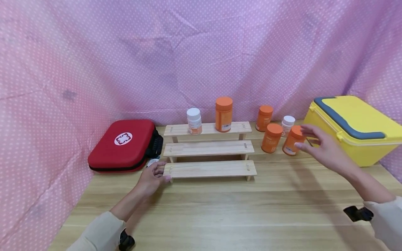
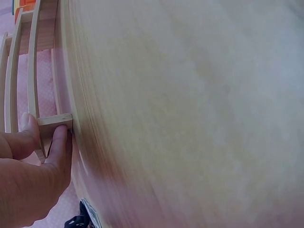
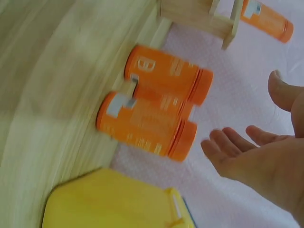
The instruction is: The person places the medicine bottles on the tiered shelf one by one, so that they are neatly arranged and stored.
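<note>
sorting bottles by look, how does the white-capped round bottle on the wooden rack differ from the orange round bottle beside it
Colour: the white-capped round bottle is white with orange low on its body, while the orange round bottle is mostly orange from cap to base. Height: the white-capped round bottle is shorter than the orange round bottle. Both stand upright, capped, on the top board of the pale wooden rack.

The left hand grips a wooden rack at its left end; the right hand is beside an orange bottle, near a yellow box.
</note>
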The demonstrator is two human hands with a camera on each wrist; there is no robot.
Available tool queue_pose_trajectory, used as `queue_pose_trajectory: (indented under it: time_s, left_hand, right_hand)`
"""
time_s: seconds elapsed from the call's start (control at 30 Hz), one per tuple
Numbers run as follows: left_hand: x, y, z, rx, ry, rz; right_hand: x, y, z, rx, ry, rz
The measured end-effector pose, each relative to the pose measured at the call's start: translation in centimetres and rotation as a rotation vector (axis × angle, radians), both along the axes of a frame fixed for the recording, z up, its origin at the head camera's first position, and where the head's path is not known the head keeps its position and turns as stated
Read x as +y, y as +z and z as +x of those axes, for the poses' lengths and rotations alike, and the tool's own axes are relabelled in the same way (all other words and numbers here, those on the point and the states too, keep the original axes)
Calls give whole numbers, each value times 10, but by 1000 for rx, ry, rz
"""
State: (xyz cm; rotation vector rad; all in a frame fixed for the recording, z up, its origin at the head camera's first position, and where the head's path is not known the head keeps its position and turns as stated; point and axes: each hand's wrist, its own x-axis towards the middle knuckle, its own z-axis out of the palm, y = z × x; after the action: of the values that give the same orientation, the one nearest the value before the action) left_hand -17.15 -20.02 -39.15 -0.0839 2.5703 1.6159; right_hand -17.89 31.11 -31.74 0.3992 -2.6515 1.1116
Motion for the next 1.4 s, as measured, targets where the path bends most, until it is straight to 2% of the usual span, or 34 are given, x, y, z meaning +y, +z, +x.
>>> queue_pose_trajectory:
  time_s: [0.1,0.23,0.47,0.53,0.6,0.73,0.9,1.33,1.4]
  left_hand:
    - [0,0,0,0,2,-2]
    - [0,-1,0,-4,0,-3]
    - [1,-2,-1,9,-9,0]
    - [1,-3,-1,13,-11,4]
    - [1,-3,-2,16,-11,8]
    - [1,-3,-2,23,-13,12]
    - [0,-2,-2,30,-13,15]
    - [-1,-2,-3,26,-7,9]
    - [-1,-2,-3,26,-7,5]
  right_hand:
    - [9,3,-6,-4,-62,40]
    - [18,0,-19,-51,-93,29]
    - [27,-12,-40,-252,-99,4]
    - [27,-15,-43,-279,-93,25]
    - [27,-18,-45,-263,-87,52]
    - [26,-26,-47,-170,-91,92]
    - [28,-34,-49,-100,-89,96]
    - [27,-37,-49,-61,-86,65]
    - [27,-37,-48,-34,-84,62]
